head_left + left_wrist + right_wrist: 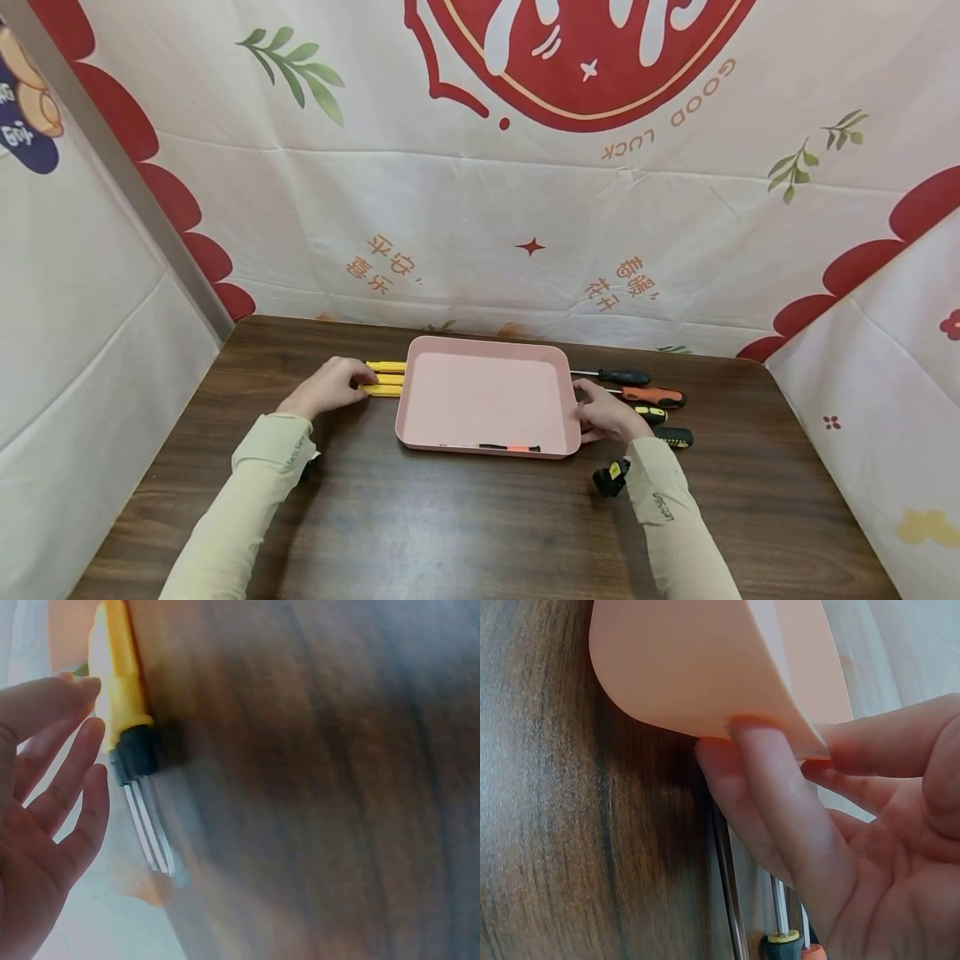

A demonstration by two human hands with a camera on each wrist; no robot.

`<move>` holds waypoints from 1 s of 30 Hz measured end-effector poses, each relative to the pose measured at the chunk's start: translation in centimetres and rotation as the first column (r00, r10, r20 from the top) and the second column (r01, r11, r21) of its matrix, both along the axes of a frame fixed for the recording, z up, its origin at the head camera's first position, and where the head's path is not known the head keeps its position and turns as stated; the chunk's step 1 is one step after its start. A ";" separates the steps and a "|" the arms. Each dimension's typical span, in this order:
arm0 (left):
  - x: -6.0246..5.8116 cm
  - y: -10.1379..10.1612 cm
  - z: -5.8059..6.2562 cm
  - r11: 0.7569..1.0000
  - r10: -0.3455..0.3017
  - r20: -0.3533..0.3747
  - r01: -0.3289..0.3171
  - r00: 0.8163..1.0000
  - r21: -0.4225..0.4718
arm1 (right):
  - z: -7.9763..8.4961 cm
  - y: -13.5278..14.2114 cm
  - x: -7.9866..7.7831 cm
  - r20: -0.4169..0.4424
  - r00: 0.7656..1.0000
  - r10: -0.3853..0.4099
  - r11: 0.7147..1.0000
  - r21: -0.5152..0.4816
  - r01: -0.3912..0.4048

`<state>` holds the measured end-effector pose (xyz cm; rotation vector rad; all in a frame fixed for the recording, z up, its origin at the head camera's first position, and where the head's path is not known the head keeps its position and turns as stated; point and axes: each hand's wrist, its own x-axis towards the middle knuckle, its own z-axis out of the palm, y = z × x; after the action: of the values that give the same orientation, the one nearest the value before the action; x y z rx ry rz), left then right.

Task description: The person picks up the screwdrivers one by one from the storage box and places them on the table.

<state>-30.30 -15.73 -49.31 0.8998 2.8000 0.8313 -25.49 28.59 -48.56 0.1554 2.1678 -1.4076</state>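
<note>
My right hand (606, 414) pinches the right rim of a pink tray (487, 400), with fingers on both sides of its edge in the right wrist view. A thin orange-and-black screwdriver (510, 448) lies along the tray's near side. Left of the tray are several yellow-handled screwdrivers (386, 379). My left hand (337, 387) is at these handles. In the left wrist view its thumb and fingertips are beside a yellow handle (124, 675), fingers loosely bent and spread apart. Black collars and metal shafts point away from the tray there. Whether the fingertips touch is unclear in the blur.
Right of the tray lie a black-handled screwdriver (624, 377), an orange-and-black one (655, 397), a yellow-and-black handle (651, 414) and a black ribbed handle (673, 437). A black-and-yellow object (611, 477) lies by the right sleeve. A printed cloth (450, 208) hangs behind the wooden table (435, 533).
</note>
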 end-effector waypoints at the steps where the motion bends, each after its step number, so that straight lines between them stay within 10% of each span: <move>1: 0.0 0.1 0.2 1.000 0.003 -0.004 -0.003 1.000 0.011 | -0.1 0.0 0.0 -0.001 1.000 -0.002 1.000 0.002 0.002; 13: 0.2 5.5 3.5 0.987 -0.109 -0.077 0.117 0.991 0.110 | -0.2 -0.1 0.0 0.000 1.000 -0.019 0.999 0.026 0.019; 21: 1.3 11.6 5.4 0.974 -0.227 -0.022 0.227 0.974 0.019 | -0.2 0.0 -0.1 0.000 1.000 -0.013 0.999 0.032 0.013; 30: 2.4 16.7 5.0 0.932 -0.342 0.016 0.341 0.940 -0.121 | -0.3 0.1 -0.1 0.000 1.000 -0.024 0.999 0.027 0.024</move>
<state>-27.95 1.01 -44.36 1.3158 2.5511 0.5986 -25.61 28.73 -48.85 0.1925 2.1920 -1.3912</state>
